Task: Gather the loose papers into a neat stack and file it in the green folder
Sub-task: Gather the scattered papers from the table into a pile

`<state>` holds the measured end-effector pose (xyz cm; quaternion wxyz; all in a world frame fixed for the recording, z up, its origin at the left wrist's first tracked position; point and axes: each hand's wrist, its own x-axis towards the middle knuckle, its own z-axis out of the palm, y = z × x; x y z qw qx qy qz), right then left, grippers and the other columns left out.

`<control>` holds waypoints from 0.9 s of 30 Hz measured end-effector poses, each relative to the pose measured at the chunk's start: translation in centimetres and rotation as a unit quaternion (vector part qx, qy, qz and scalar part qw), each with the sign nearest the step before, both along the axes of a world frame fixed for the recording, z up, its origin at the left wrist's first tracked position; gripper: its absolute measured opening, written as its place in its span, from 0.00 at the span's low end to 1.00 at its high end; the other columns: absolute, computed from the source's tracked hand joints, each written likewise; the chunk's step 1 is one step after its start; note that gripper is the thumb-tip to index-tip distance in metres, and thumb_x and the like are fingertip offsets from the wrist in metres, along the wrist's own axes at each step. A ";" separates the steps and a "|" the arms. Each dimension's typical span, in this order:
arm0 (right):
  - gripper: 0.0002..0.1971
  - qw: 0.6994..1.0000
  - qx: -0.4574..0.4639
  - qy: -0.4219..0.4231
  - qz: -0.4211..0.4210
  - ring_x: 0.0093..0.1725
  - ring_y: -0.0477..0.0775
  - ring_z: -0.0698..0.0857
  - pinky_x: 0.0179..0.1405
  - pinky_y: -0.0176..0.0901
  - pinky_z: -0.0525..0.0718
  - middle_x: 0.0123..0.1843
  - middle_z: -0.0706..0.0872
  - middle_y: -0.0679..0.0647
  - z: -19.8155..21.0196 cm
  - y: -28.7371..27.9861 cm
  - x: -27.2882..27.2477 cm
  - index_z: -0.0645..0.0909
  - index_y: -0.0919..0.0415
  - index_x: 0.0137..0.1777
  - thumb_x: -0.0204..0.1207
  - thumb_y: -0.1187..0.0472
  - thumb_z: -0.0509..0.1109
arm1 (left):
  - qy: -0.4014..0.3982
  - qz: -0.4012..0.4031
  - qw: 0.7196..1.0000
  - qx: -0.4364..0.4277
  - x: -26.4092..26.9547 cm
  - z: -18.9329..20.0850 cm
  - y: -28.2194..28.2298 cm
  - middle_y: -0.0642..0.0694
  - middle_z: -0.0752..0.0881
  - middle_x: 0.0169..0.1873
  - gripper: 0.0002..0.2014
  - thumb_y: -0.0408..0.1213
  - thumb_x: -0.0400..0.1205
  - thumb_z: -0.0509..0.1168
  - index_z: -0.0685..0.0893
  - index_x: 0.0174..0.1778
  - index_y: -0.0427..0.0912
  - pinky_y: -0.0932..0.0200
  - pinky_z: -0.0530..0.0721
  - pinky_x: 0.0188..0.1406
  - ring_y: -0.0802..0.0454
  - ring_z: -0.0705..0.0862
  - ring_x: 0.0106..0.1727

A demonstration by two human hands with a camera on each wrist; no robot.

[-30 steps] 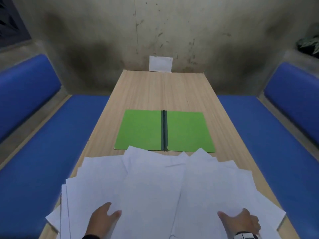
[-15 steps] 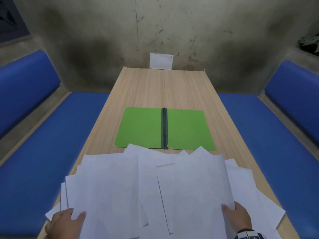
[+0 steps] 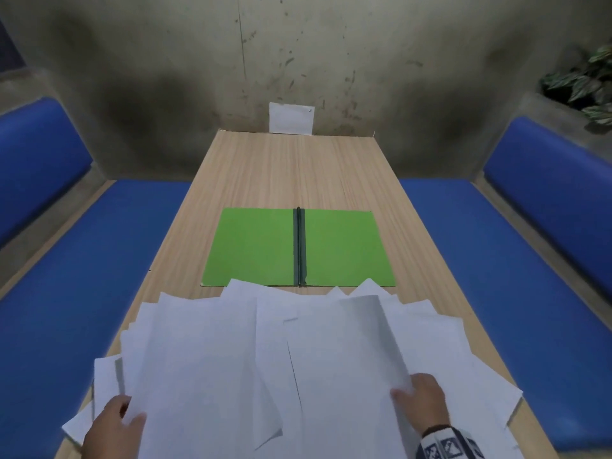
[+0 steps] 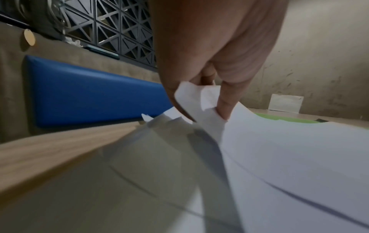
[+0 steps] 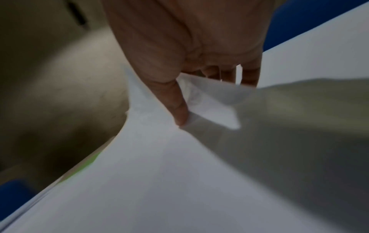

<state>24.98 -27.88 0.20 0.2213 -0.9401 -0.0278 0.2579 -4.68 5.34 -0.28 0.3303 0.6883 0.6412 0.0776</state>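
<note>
Since half a second ago the sheets at both outer edges have lifted and drawn inward, and the left hand [image 3: 112, 425] has crept further under its side of the loose papers [image 3: 271, 366]. These papers lie fanned and overlapping across the near end of the table [image 3: 281, 167], their far corners just covering the front edge of the green folder [image 3: 251, 246], which lies open and flat at mid-table. The left hand pinches a sheet's edge between thumb and fingers, as the left wrist view shows. The right hand [image 3: 422, 400] grips the right edge of a raised sheet, thumb on top; that wrist view is blurred, so how many sheets it holds is unclear. Blue benches [image 3: 82, 276] flank the table.
</note>
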 end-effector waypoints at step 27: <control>0.15 0.916 0.236 -0.250 -0.205 0.48 0.65 0.83 0.35 0.40 0.76 0.49 0.85 0.62 8.8 -7.8 4.5 0.72 0.47 0.48 0.72 0.68 0.70 | -0.134 -0.115 0.976 -0.126 6.7 1.8 -2.9 0.33 0.79 0.68 0.22 0.28 0.79 0.65 0.74 0.70 0.30 0.48 0.70 0.69 0.38 0.76 0.69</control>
